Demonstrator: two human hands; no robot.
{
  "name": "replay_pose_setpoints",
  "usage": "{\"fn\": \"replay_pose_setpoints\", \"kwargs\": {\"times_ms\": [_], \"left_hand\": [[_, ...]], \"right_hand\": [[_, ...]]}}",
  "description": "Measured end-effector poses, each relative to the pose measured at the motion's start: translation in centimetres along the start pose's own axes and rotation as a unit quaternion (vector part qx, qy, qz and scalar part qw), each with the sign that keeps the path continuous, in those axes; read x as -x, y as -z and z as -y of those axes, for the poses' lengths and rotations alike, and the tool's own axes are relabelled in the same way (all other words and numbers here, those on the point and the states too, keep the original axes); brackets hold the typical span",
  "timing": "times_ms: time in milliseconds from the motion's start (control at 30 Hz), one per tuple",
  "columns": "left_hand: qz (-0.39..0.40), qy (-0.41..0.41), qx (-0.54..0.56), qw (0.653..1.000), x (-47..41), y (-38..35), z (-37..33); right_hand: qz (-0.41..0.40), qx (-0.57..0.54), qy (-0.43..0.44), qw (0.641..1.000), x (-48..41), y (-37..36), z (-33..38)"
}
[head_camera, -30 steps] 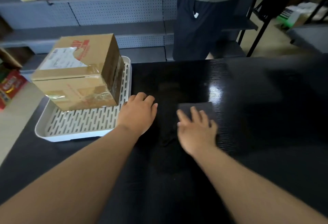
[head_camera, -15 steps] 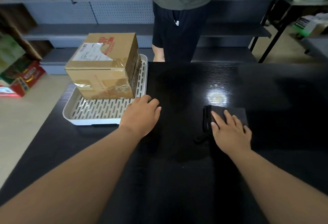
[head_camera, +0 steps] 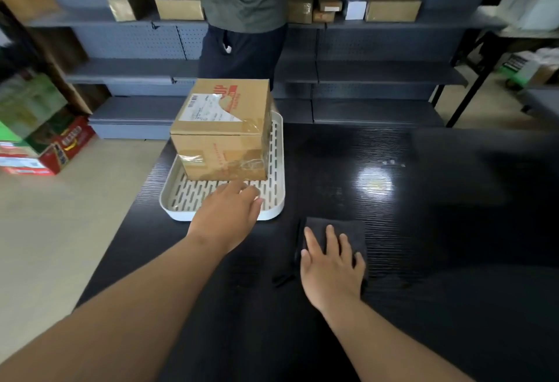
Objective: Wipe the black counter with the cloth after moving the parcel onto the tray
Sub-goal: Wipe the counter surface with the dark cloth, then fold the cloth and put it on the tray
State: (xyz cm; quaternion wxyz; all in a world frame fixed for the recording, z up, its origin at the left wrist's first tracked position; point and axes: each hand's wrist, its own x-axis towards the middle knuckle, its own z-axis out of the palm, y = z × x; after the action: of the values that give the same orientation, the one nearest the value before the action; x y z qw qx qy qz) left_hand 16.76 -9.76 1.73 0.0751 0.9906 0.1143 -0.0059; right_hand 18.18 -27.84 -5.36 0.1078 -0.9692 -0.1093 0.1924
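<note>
Right hand (head_camera: 331, 272) lies flat on the dark folded cloth (head_camera: 352, 230), fingers straight and spread, pressing rather than gripping. The cloth sits directly under the palm and sticks out ahead of the fingertips. Its left edge is bunched into a ridge (could drag if pushed leftwards).

Left hand (head_camera: 227, 218) is over the near rim of the white slotted tray (head_camera: 273, 213), fingers loose, holding nothing. Can't tell if it touches the rim.

The parcel (head_camera: 223, 133), a taped cardboard box, is already on the tray and fills its far half, so I judge the move step done and wiping as the one in hand.

Room: the tray is just ahead-left of the cloth and blocks that way. The black counter (head_camera: 423, 230) is open ahead and to the right, out to its far edge. Right hand is the obvious wiper.

Beyond the counter a person (head_camera: 242, 3) stands before grey shelving (head_camera: 378, 72).
</note>
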Motion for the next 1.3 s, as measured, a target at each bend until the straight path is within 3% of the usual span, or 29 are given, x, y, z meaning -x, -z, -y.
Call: {"fn": "replay_pose_setpoints", "kwargs": {"times_ms": [367,533,667,867,1100,1200,1300], "left_hand": [[-0.023,-0.032,0.044,0.998,4.4,0.2,9.0],[0.015,-0.026,0.036,0.999,5.7,-1.1,11.3],[0.085,-0.030,0.013,0.996,5.8,-2.5,11.4],[0.155,-0.039,-0.028,0.987,5.0,-3.7,11.0],[0.220,-0.022,-0.010,0.975,4.0,-3.3,10.9],[0.200,-0.016,0.026,0.979,3.8,-2.2,10.8],[0.117,-0.026,0.082,0.989,3.5,0.3,10.3]], "right_hand": [[0.160,0.011,0.137,0.978,5.5,-4.5,15.4],[0.036,-0.091,0.112,0.989,2.7,-1.8,12.6],[-0.029,-0.053,0.079,0.995,1.6,-1.2,11.2],[0.008,0.027,0.105,0.994,0.7,-1.1,11.6],[0.058,-0.038,0.118,0.991,-0.7,0.2,11.7],[0.034,-0.103,0.141,0.984,-0.7,1.8,11.4],[-0.046,-0.186,0.152,0.970,-0.7,3.5,11.6]]}}
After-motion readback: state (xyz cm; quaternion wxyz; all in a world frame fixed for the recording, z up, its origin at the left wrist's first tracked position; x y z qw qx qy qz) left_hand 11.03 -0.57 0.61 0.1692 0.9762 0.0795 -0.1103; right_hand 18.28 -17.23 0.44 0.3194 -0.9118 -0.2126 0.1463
